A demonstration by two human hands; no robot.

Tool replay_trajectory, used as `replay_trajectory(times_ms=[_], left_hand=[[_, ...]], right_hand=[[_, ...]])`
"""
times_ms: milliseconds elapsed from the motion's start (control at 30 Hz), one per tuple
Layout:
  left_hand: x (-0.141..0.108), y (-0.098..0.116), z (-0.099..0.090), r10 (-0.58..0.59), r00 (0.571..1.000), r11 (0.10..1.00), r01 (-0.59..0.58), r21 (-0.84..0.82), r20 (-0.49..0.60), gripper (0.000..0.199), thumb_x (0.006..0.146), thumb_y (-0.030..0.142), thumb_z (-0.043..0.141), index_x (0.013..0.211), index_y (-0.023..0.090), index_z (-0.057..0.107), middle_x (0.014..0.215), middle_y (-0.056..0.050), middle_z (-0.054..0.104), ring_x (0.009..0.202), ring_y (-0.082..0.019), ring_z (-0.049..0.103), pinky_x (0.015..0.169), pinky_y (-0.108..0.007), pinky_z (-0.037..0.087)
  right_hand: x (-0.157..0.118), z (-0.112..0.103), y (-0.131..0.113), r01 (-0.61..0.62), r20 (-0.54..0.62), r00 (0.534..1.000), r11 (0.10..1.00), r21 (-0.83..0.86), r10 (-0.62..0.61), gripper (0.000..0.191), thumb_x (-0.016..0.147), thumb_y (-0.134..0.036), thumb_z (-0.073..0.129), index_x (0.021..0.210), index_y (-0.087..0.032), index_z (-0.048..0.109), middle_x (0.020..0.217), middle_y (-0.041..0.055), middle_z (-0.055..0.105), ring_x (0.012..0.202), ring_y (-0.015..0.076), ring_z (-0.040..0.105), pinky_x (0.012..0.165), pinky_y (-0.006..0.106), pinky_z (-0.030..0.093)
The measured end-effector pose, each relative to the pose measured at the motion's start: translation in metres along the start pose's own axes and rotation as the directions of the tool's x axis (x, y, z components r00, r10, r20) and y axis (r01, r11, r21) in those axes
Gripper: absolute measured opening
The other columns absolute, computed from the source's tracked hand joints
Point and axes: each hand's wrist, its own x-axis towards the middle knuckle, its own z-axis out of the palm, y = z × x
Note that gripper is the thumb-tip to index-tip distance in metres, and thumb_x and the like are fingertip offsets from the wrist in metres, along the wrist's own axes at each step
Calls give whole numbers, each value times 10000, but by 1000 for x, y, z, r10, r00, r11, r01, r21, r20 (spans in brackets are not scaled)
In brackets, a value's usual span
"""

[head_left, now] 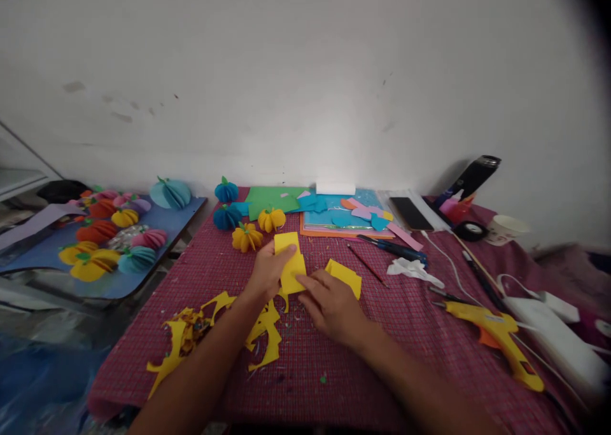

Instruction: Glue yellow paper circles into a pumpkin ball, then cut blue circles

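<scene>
R of held ppr (pixel 287 271): cup (pixel 501 229), contents unclear.

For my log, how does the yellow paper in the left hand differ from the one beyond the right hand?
The held yellow paper is in the left hand; the loose yellow paper rests on the tablecloth. The held paper points lengthwise toward the wall; the loose paper slants sideways. Both are yellow.

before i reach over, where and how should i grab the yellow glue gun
Best taken by the handle, coming with the right hand from the near side. The glue gun lies flat, its handle angled toward you and to the right, so the palm could wrap it while staying behind the orange trigger and well clear of the nozzle, which points left.
</scene>
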Motion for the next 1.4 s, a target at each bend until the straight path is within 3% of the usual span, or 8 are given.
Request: replay_trajectory(times_ms=[367,500,667,867,1100,1233,1300,1400], left_hand=[[2,-12,1,-38,999,999,38,9,-16,421,610,373,865,881,148,634,684,-7,671,527,-135,606,495,-247,493],[5,-7,-5,-7,1000,998,9,64,-27,377,640,371,838,885,157,647,665,-2,659,502,-135,594,488,-253,484],[10,0,-13,59,997,984,-50,172,-47,333,661,342,814,892,158,660,671,-2,657,501,-133,585,478,-240,470],[19,3,-22,133,985,985,-119,124,-106,322,700,375,789,900,167,647,681,2,657,511,-135,597,495,-252,501],[15,2,-17,34,997,994,-26,110,-70,387,656,397,821,911,153,662,691,-29,677,525,-160,619,495,-271,505],[20,10,-24,72,992,996,-66,54,-101,384,641,378,831,902,158,654,696,-28,663,518,-152,619,501,-271,515],[24,18,-31,147,978,989,-145,21,-146,407,636,375,835,927,161,647,711,-22,658,531,-147,627,522,-273,530],[26,26,-37,206,961,978,-210,0,-185,455,624,383,847,958,159,635,748,-17,666,558,-141,637,562,-285,555]], right_hand=[[1,1,5,-8,-6,1000,997,79,8,210,980,-190,502,1002,-203,711,873,70,685,792,168,638,720,286,517],[5,-6,2,-144,-37,987,954,262,159,181,958,-233,553,834,-204,682,787,36,676,734,156,616,686,277,486],[11,-15,3,-449,67,866,711,541,495,289,907,-367,610,675,-199,574,615,-31,532,574,118,478,534,232,386],[11,-16,8,-569,239,763,451,687,600,395,900,-501,592,654,-200,524,541,-54,445,488,102,363,450,230,280],[5,-20,13,-447,11,852,717,535,523,278,952,-413,568,832,-203,706,654,-9,619,595,148,563,554,258,439],[-1,-15,9,-180,-115,966,918,352,233,190,971,-292,554,1027,-241,728,861,27,747,753,177,684,713,306,533],[-3,-9,3,0,-73,997,972,234,17,208,967,-233,557,1106,-241,712,948,47,763,798,175,699,742,307,539],[-4,-4,-8,170,161,968,975,146,-193,269,954,-206,563,1197,-240,674,901,47,753,740,167,681,684,293,526]])
